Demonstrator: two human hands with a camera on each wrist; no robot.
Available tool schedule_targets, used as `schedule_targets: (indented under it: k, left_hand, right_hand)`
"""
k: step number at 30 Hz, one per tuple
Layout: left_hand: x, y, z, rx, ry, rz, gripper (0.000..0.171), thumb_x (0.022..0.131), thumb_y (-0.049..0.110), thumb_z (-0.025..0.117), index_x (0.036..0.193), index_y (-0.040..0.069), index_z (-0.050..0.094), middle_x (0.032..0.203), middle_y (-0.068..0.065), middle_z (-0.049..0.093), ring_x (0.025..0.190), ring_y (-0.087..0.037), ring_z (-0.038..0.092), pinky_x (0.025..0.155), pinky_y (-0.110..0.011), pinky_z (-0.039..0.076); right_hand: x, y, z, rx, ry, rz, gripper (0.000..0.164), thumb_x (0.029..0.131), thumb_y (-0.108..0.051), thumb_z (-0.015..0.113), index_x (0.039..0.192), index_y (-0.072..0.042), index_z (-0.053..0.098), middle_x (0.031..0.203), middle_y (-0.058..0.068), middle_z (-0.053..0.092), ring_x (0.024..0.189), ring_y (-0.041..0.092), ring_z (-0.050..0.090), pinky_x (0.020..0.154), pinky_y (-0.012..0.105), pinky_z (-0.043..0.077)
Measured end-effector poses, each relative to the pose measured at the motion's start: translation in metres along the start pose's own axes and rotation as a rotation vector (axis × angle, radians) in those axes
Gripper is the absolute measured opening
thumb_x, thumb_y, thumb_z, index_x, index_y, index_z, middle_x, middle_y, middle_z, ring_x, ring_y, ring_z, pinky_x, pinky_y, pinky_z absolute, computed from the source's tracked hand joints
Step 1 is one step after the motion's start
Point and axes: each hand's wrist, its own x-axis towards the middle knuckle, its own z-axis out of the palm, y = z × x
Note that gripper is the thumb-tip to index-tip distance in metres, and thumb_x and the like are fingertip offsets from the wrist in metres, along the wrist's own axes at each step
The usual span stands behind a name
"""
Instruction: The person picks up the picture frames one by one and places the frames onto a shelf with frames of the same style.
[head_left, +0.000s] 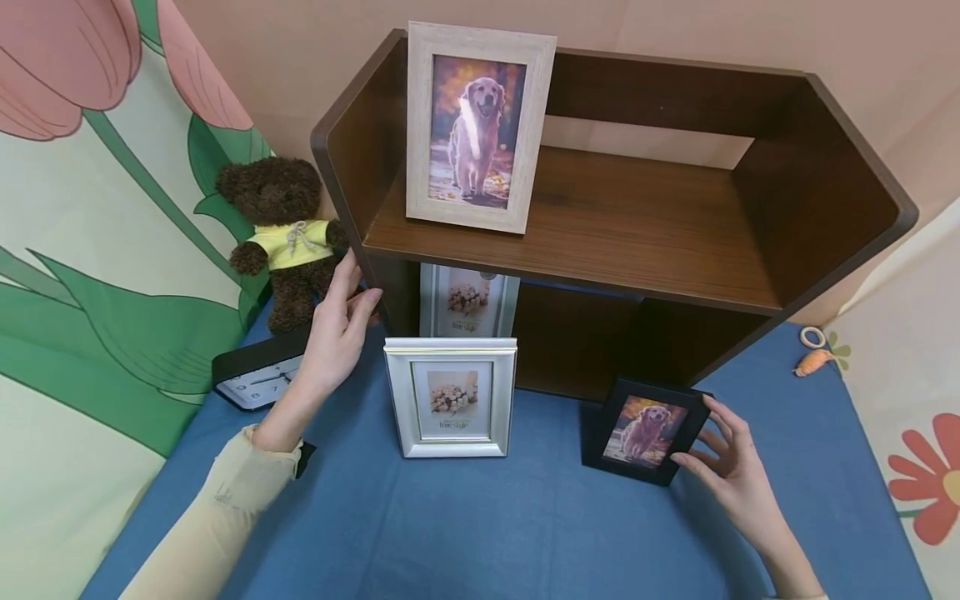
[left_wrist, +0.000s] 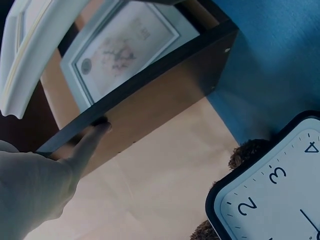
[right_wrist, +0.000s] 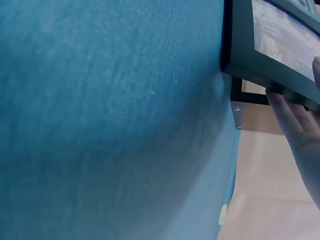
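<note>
My left hand (head_left: 335,333) is at the left side panel of a dark brown shelf (head_left: 622,208), thumb at its front edge and fingers along the outer face. In the left wrist view a fingertip meets that panel (left_wrist: 165,95). My right hand (head_left: 738,471) holds a small black picture frame (head_left: 611,412) with a dog photo by its right side, thumb in front and fingers at the edge and behind. The frame leans back on the blue cloth before the shelf. A silver-white picture frame (head_left: 450,447) with a flower picture stands left of it.
A whitish frame (head_left: 480,133) with a dog photo stands on the upper level. Another flower-picture frame (head_left: 468,304) is in the lower compartment. Left of the shelf are a brown teddy bear (head_left: 296,246) and a black-rimmed clock (head_left: 258,383). A carrot-shaped toy (head_left: 813,361) lies right.
</note>
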Motion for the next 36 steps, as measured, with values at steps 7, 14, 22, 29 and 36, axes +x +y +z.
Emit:
schedule_targets:
  k: [7,14,22,29,36]
  left_hand:
    - [0.000,0.001,-0.002,0.006,-0.010,-0.006,0.066,0.115,0.002,0.045,0.173,0.010,0.015,0.170,-0.023,0.032,0.130,-0.047,0.062,0.088,-0.059,0.061]
    - [0.002,0.001,-0.001,0.013,-0.014,-0.003,0.066,0.115,0.003,0.045,0.173,0.009,0.014,0.170,-0.025,0.030,0.132,-0.047,0.060,0.087,-0.057,0.062]
    - [0.002,0.000,-0.001,0.010,-0.022,-0.002,0.065,0.115,0.001,0.044,0.173,0.007,0.014,0.171,-0.025,0.028,0.134,-0.047,0.058,0.088,-0.059,0.061]
    - [0.001,-0.001,-0.002,0.021,-0.023,-0.005,0.067,0.114,0.000,0.046,0.173,0.008,0.014,0.169,-0.026,0.032,0.130,-0.048,0.062,0.088,-0.060,0.061]
    - [0.000,-0.001,-0.001,0.043,-0.023,0.017,0.067,0.114,-0.002,0.045,0.172,0.007,0.013,0.167,-0.028,0.034,0.126,-0.048,0.064,0.087,-0.061,0.061]
  right_hand:
    - [0.001,0.005,0.003,0.054,-0.026,-0.012,0.103,0.082,0.042,0.060,0.168,-0.001,0.021,0.160,-0.006,0.040,0.128,-0.002,0.059,0.091,0.014,0.057]
    - [0.001,0.013,0.000,0.170,-0.051,-0.049,0.082,0.096,0.026,0.059,0.165,0.003,0.022,0.161,-0.002,0.043,0.128,0.002,0.062,0.092,0.017,0.058]
    - [0.002,0.018,-0.002,0.124,-0.039,-0.026,0.094,0.086,0.040,0.056,0.166,0.002,0.022,0.156,-0.007,0.047,0.119,0.001,0.067,0.091,0.016,0.058]
    - [0.002,0.018,-0.002,0.145,-0.044,0.002,0.096,0.086,0.041,0.055,0.166,-0.001,0.024,0.156,-0.009,0.048,0.118,0.001,0.068,0.091,0.016,0.058]
    - [0.001,0.021,-0.003,0.256,-0.029,0.027,0.079,0.097,0.020,0.064,0.166,0.000,0.029,0.156,-0.007,0.051,0.121,0.004,0.068,0.091,0.018,0.059]
